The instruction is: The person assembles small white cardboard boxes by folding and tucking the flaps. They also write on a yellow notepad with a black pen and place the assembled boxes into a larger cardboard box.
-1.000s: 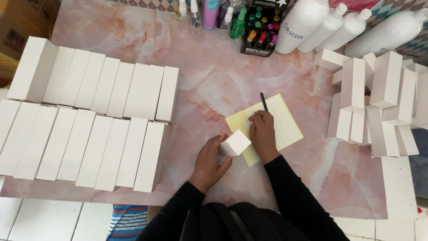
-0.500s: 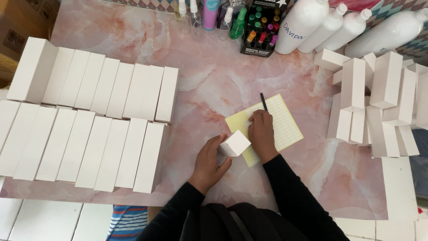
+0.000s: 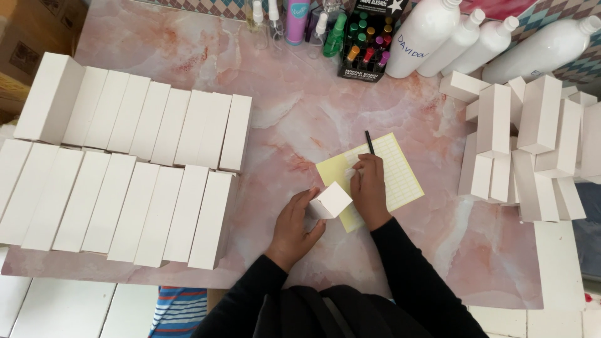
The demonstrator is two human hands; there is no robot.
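The left hand (image 3: 294,225) grips an upright white cardboard box (image 3: 330,200); immediately right, the right hand (image 3: 369,188) pinches at the yellow gridded label sheet (image 3: 391,172).

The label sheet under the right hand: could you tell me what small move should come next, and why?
Probably peel one label off the sheet and press it onto the box. The right hand has its fingertips pinching at the sheet, while the left hand holds the box upright beside it, with no label visible on it.

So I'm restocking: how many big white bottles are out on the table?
4, in a row at the far right of the pink table: leftmost bottle, second bottle, third bottle, rightmost bottle. More may be hidden beyond the frame.
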